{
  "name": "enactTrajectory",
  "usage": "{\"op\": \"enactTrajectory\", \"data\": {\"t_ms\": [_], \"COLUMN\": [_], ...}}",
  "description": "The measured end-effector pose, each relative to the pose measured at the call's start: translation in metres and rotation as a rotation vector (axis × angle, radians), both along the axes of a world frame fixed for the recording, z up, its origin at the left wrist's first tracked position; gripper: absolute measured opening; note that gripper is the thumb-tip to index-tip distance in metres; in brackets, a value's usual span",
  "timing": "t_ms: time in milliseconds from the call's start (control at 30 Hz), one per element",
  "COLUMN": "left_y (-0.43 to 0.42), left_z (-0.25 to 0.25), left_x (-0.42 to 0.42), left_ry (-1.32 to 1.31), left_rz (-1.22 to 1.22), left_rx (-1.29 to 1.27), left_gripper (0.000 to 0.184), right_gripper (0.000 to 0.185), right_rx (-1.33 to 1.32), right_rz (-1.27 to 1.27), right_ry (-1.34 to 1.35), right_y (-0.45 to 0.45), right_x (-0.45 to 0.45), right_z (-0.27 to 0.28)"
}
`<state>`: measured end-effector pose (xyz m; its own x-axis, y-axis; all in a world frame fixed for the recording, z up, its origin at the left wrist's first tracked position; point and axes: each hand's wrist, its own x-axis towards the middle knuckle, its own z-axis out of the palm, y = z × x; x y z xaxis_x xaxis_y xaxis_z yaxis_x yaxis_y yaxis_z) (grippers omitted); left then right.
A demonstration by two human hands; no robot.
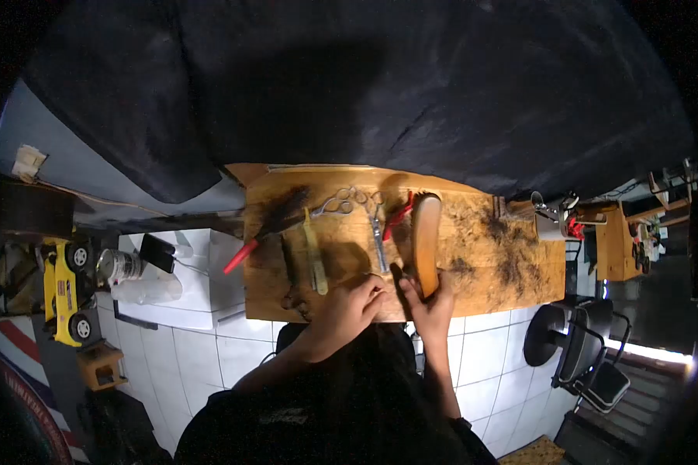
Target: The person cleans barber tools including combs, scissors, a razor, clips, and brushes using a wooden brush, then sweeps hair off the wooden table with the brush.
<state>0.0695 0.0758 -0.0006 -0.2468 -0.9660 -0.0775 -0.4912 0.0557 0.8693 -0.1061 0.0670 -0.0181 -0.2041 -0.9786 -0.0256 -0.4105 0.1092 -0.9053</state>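
My right hand [430, 306] is closed around the near end of a curved brush with a smooth orange-brown wooden back [426, 240]. Dark bristles show at its far end. A small dark piece [396, 273] lies by my right thumb; I cannot tell what it is. My left hand [355, 304] is over the table's front edge with its fingers curled together, and whatever they hold, if anything, is hidden. Beyond the hands lie metal scissors [378, 236], a red-handled tool [399, 217], a second pair of scissors [337, 204] and a slim yellowish tool [315, 256].
Dark hair clippings [512, 260] are scattered over the right of the wooden table [349, 256]. At its left lies a dark brush with a red handle [241, 256]. A white cabinet [223, 267] stands left, a black chair [589, 349] right. Dark cloth [364, 85] hangs behind.
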Motion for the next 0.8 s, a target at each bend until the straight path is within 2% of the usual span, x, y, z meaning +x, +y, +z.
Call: {"op": "enactTrajectory", "data": {"t_ms": [67,233,267,400,500,600,700,800], "left_y": [0.001,0.005,0.005,0.007,0.007,0.002,-0.012,-0.019], "left_z": [0.015,-0.005,-0.006,0.005,-0.017,-0.047,-0.049,-0.045], "left_x": [0.022,0.062,0.068,0.085,0.09,0.084,0.075,0.056], "left_ry": [-0.069,0.036,0.04,0.09,0.166,0.484,0.795,0.859], "left_rz": [-0.004,-0.026,-0.044,-0.101,-0.156,-0.246,-0.227,-0.09], "left_rx": [0.15,0.06,0.051,0.058,0.018,0.121,0.691,0.719], "left_gripper": [0.019,0.019,0.019,0.02,0.023,0.025,0.027,0.033], "right_gripper": [0.037,0.038,0.043,0.045,0.049,0.048,0.045,0.041], "right_rx": [-0.015,-0.059,-0.103,0.154,0.136,-0.001,-0.012,-0.012], "right_rz": [-0.02,-0.065,-0.034,-0.154,-0.104,-0.068,-0.056,-0.113], "right_ry": [0.154,0.368,0.49,0.624,0.533,0.456,0.243,0.003], "right_y": [-0.002,-0.012,-0.01,-0.014,-0.013,-0.008,-0.003,0.01], "right_x": [0.022,0.061,0.06,0.074,0.082,0.076,0.067,0.066], "right_z": [0.001,0.004,-0.009,-0.019,-0.004,-0.008,-0.016,-0.006]}}
